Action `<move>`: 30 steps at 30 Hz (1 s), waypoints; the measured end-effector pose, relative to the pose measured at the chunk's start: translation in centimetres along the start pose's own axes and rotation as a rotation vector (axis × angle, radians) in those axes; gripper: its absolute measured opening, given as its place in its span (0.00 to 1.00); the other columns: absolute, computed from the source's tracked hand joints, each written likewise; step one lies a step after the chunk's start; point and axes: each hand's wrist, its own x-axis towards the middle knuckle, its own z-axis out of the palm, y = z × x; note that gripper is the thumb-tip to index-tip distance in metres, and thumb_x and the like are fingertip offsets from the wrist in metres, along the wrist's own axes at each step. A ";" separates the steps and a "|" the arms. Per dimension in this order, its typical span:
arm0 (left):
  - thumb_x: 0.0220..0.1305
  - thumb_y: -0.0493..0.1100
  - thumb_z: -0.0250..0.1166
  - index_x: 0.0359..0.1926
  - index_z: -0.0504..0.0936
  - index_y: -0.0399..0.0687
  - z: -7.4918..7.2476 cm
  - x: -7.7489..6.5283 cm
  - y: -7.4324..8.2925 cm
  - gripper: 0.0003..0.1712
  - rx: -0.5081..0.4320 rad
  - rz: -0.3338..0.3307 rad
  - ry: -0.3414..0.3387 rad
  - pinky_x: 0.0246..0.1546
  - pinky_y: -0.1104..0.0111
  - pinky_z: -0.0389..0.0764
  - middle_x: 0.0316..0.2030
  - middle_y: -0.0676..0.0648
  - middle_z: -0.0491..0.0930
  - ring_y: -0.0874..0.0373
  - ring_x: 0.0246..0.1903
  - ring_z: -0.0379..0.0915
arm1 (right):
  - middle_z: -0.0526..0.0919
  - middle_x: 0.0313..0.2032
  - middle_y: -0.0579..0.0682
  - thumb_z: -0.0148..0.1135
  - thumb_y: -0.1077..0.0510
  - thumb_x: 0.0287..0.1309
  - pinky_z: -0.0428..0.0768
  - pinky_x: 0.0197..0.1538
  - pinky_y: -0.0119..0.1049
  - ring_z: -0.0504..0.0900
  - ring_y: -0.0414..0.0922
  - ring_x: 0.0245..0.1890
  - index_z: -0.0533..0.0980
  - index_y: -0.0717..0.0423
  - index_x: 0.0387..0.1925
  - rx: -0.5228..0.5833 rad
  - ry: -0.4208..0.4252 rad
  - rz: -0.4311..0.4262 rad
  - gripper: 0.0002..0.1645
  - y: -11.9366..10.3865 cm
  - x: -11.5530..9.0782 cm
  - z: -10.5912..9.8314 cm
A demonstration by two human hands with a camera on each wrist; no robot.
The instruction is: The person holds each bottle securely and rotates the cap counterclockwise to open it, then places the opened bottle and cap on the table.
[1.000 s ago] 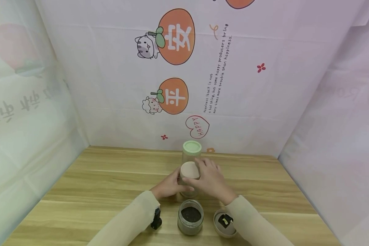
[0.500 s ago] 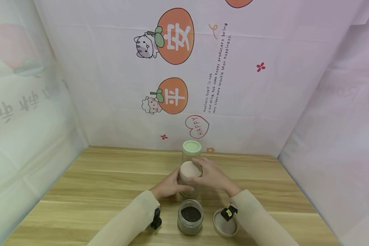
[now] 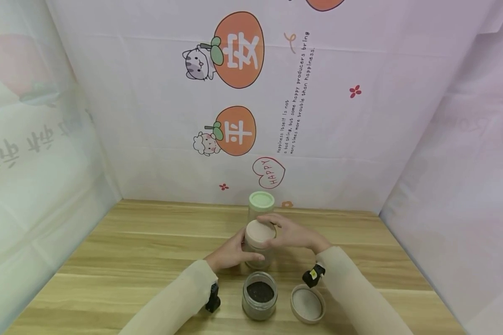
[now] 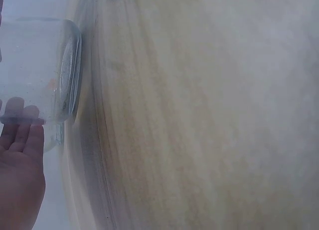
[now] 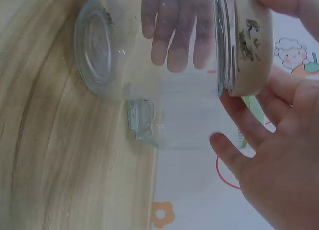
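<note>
Upright in front of me stands a clear glass jar (image 3: 257,263) with a beige lid (image 3: 259,231). My left hand (image 3: 229,253) grips its glass body from the left, and in the left wrist view several fingers show against the glass. My right hand (image 3: 294,234) holds the lid by its rim, thumb on the near side and fingers on the far side. Dark smudges mark the side of the lid in the right wrist view, where the jar's glass (image 5: 119,25) looks see-through, without visible contents.
Nearer me stands an open glass jar (image 3: 255,312) of dark grains. To its right a loose beige lid (image 3: 306,305) lies with its inside up. Behind the held jar is a taller jar with a green lid (image 3: 261,200), close to the printed cloth (image 3: 339,153).
My right hand has turned around the lid, its wrist swinging outward and to the right, and the loose lid on the table is now uncovered. My left hand keeps its place.
</note>
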 end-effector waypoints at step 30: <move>0.63 0.48 0.73 0.77 0.50 0.57 0.1 0.1 -0.1 0.51 -0.058 0.016 -0.028 0.64 0.60 0.70 0.67 0.52 0.67 0.57 0.65 0.66 | 0.72 0.59 0.62 0.68 0.28 0.53 0.80 0.40 0.43 0.72 0.52 0.51 0.68 0.58 0.69 -0.455 0.334 0.165 0.53 -3.1 -0.4 4.0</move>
